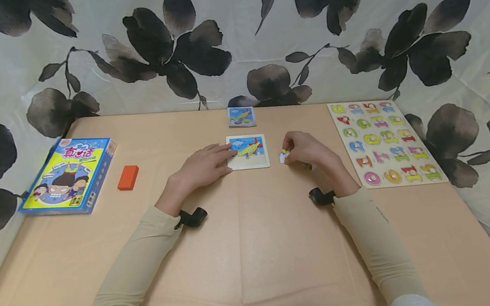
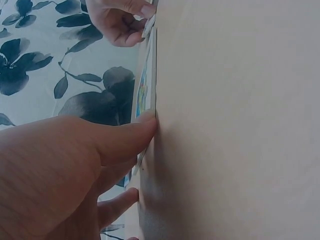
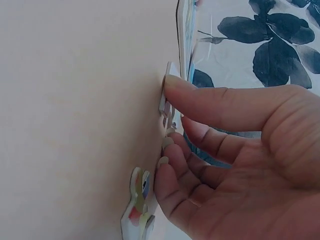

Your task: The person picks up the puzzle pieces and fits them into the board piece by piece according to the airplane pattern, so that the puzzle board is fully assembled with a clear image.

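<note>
A picture puzzle board (image 1: 248,163) with a yellow plane on blue lies flat in the middle of the table. My left hand (image 1: 203,166) rests on its left edge, fingers fairly straight, the thumb (image 2: 130,140) touching the near side. Right of the board, my right hand (image 1: 309,147) pinches a small white-edged puzzle piece (image 3: 170,85) between thumb and fingers, low over the table; its picture is mostly hidden. More loose puzzle pieces (image 3: 132,215) lie beside the right hand, partly covered by it in the head view.
Behind the board sits a small plane-picture stack (image 1: 242,117). At left are an orange block (image 1: 128,177) and a blue-yellow game box (image 1: 68,176). A sheet of colourful figures (image 1: 387,143) lies at right. Floral cloth (image 1: 259,32) hangs behind the table.
</note>
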Tool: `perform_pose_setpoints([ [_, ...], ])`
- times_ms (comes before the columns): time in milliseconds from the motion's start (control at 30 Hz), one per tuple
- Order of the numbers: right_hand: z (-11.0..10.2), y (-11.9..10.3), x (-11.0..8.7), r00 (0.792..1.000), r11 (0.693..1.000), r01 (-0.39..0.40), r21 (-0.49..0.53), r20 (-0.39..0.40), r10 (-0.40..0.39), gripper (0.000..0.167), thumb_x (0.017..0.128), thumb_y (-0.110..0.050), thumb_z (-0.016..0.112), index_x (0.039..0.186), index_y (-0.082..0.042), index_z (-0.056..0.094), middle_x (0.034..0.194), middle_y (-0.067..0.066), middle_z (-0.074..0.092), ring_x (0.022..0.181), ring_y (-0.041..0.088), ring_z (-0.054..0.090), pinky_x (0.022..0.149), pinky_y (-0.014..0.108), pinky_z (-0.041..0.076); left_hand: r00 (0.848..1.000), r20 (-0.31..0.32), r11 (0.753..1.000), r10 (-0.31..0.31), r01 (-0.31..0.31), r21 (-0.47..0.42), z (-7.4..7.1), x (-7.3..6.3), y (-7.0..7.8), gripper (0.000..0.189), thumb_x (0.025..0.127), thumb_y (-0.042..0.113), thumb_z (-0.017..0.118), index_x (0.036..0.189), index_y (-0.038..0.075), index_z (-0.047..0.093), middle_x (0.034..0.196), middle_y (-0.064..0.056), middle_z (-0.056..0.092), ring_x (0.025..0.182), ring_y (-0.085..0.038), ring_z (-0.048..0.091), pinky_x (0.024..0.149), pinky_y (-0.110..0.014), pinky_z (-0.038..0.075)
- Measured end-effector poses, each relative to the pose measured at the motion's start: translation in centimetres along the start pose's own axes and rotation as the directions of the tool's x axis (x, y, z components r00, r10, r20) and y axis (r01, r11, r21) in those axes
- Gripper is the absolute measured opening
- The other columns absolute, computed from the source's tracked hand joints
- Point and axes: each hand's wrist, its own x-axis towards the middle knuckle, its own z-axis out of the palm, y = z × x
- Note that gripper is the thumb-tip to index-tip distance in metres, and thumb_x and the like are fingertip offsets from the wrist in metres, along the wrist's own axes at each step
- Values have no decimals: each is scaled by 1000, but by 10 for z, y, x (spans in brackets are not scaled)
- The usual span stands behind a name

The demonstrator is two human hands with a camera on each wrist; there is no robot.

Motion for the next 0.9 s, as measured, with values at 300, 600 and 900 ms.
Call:
perform_pose_setpoints([
  [300,1,-2,0,998,997,61,38,-36,-59,23,83,-1,72,101,-4,57,92,10,51,85,26,50,66,30,42,1000,1,1000,6,-6,9,0,1,-2,55,101,34,57,152,20,43,163,-4,33,152,-33,26,121,-55,26],
  [600,13,-18,3,971,968,203,146,-160,-179,12,87,-3,68,97,-6,63,89,10,55,86,24,51,73,31,43,1000,7,1000,5,-5,7,-2,1,-2,55,101,35,56,152,21,43,163,-3,33,152,-33,25,122,-53,24],
  [900,34,-43,12,972,963,206,174,-151,-180,14,85,-2,71,97,1,63,83,10,59,77,23,52,63,27,41,1000,4,1000,8,-8,-8,0,2,-4,54,101,34,56,151,20,44,162,-3,34,152,-34,27,122,-53,25],
])
